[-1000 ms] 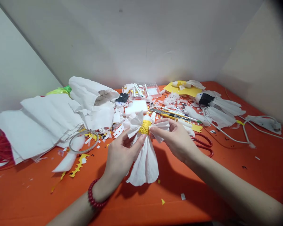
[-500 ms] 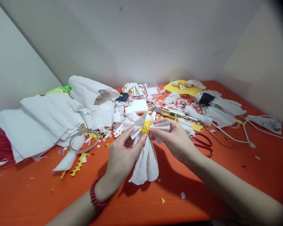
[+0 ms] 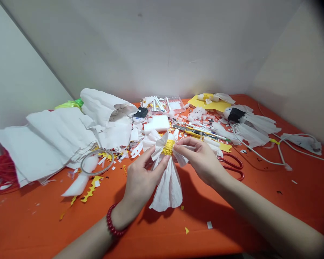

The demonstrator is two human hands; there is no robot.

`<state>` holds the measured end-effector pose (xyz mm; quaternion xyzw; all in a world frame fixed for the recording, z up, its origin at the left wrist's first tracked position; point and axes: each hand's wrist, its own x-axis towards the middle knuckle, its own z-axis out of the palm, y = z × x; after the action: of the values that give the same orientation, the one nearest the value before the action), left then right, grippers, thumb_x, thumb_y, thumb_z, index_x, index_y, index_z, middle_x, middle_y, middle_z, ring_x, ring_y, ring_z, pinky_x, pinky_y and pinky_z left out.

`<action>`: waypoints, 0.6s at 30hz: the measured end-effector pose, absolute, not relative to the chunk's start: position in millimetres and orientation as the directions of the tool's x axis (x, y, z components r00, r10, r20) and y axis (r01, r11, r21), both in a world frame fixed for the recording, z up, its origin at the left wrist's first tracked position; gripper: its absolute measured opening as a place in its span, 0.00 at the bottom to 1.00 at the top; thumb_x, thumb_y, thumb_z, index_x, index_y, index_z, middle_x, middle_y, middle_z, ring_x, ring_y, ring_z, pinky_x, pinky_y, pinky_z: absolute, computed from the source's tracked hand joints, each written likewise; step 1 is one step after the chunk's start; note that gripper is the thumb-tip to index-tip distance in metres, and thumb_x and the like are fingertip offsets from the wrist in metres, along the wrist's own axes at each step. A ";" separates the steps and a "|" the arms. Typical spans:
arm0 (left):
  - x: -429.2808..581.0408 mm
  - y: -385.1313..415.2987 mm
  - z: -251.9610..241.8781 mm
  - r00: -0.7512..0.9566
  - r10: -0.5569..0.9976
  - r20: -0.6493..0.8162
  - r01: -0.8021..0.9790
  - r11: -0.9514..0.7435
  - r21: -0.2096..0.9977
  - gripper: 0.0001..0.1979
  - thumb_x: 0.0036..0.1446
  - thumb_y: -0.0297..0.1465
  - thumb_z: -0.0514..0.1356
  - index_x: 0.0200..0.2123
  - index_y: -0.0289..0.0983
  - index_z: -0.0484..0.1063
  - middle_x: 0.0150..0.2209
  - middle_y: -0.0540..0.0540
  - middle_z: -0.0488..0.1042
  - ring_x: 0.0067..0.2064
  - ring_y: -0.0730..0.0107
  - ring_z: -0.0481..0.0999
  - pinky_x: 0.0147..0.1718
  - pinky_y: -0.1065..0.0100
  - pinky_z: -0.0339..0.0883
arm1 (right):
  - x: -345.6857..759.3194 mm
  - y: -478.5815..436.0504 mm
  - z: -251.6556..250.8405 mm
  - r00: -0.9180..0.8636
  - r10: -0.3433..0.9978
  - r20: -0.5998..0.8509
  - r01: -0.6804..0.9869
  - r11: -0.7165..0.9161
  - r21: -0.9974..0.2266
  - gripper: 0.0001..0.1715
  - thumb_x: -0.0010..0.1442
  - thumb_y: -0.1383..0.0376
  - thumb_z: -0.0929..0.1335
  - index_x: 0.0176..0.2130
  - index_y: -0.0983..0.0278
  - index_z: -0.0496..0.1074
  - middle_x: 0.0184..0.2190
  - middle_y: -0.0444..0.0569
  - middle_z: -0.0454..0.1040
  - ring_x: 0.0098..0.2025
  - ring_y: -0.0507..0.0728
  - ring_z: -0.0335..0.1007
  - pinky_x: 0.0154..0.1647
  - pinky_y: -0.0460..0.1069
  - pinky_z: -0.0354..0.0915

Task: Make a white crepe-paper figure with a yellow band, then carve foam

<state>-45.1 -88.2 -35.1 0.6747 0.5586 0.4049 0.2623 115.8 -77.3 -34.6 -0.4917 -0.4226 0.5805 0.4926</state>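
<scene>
Bracelet (image 3: pixel 115 226) is seen nearest, on the left wrist above the orange table (image 3: pixel 232 223). Held up over the table's middle, the paper doll (image 3: pixel 167 183) is pinched by the left hand (image 3: pixel 140 180), thumb and fingers closed just below the yellow collar (image 3: pixel 168 146), while the right hand (image 3: pixel 202 162) is closed on the ruffle (image 3: pixel 189 148) beside that collar. Farther off, scissors (image 3: pixel 233 166) and a ring (image 3: pixel 97 162) are laid on the table, then paper sheets (image 3: pixel 48 140), a foam block (image 3: pixel 156 124) and more dolls (image 3: pixel 250 122).

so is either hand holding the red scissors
No, the red scissors lie on the orange table past the right hand, which pinches the white paper figure together with the left hand.
</scene>
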 end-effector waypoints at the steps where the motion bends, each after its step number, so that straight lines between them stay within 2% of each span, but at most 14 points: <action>1: -45.0 -88.5 -35.0 0.054 0.965 0.258 0.545 -0.245 0.802 0.15 0.53 0.39 0.62 0.43 0.41 0.74 0.37 0.51 0.79 0.33 0.69 0.77 0.32 0.71 0.71 | 115.8 -77.4 -34.1 -0.035 0.988 -0.151 -0.155 -0.154 -0.976 0.11 0.51 0.60 0.70 0.33 0.65 0.70 0.28 0.47 0.73 0.30 0.53 0.71 0.33 0.48 0.64; 4: -45.0 -89.9 -34.2 0.073 0.955 0.287 0.575 -0.276 0.770 0.15 0.53 0.38 0.62 0.43 0.40 0.74 0.37 0.50 0.79 0.33 0.68 0.77 0.31 0.70 0.71 | 116.3 -77.4 -32.1 -0.056 0.990 -0.132 -0.131 -0.138 -0.982 0.11 0.52 0.60 0.70 0.33 0.66 0.70 0.26 0.47 0.73 0.27 0.51 0.68 0.29 0.46 0.62; 7: -45.5 -90.2 -33.0 0.098 0.942 0.320 0.603 -0.312 0.734 0.16 0.53 0.36 0.62 0.46 0.39 0.73 0.41 0.48 0.78 0.37 0.64 0.77 0.35 0.67 0.72 | 118.1 -76.3 -29.9 -0.075 0.986 -0.147 -0.102 -0.154 -0.983 0.11 0.52 0.60 0.69 0.33 0.65 0.70 0.25 0.47 0.72 0.27 0.51 0.68 0.28 0.45 0.61; 14: -48.6 -85.1 -31.5 0.129 0.943 0.307 0.597 -0.321 0.735 0.17 0.54 0.35 0.62 0.47 0.39 0.73 0.42 0.48 0.78 0.40 0.64 0.77 0.41 0.65 0.71 | 125.5 -74.2 -23.0 -0.141 0.980 -0.140 -0.046 -0.148 -0.988 0.13 0.50 0.61 0.70 0.37 0.65 0.70 0.28 0.47 0.74 0.28 0.50 0.68 0.30 0.45 0.63; 18: -49.0 -86.1 -31.5 0.144 0.937 0.319 0.576 -0.341 0.742 0.17 0.54 0.33 0.62 0.47 0.39 0.73 0.44 0.48 0.77 0.42 0.64 0.77 0.44 0.65 0.70 | 127.5 -75.0 -21.6 -0.136 0.980 -0.145 0.012 -0.145 -0.989 0.12 0.50 0.62 0.70 0.35 0.66 0.71 0.29 0.48 0.74 0.29 0.50 0.68 0.30 0.45 0.62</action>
<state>-49.0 -86.1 -31.5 0.7201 0.5254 0.3899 0.2310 127.5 -75.0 -21.6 -0.5002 -0.4957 0.5676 0.4265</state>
